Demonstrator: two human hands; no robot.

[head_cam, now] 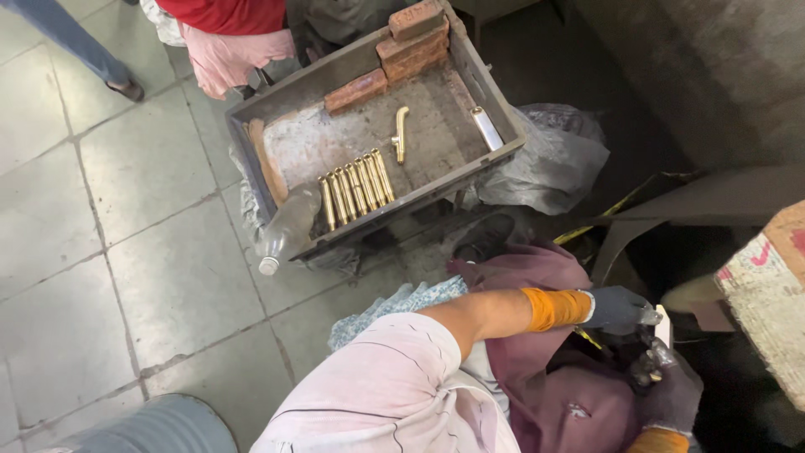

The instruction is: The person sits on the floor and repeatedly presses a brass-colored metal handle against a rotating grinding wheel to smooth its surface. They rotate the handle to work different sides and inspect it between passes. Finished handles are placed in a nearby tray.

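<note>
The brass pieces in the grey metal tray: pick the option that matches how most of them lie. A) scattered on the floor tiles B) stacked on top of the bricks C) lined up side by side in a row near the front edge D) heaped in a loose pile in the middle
C: the brass pieces lie side by side in a neat row near the front edge of the grey metal tray, with just one more brass piece lying apart, nearer the middle.

Worn cardboard box (767, 294) at right edge — pale face, red markings, brown top, no screens

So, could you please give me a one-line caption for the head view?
Gloved hands, left and right, work low beside a grey metal tray holding a row of brass pieces and bricks.
</note>
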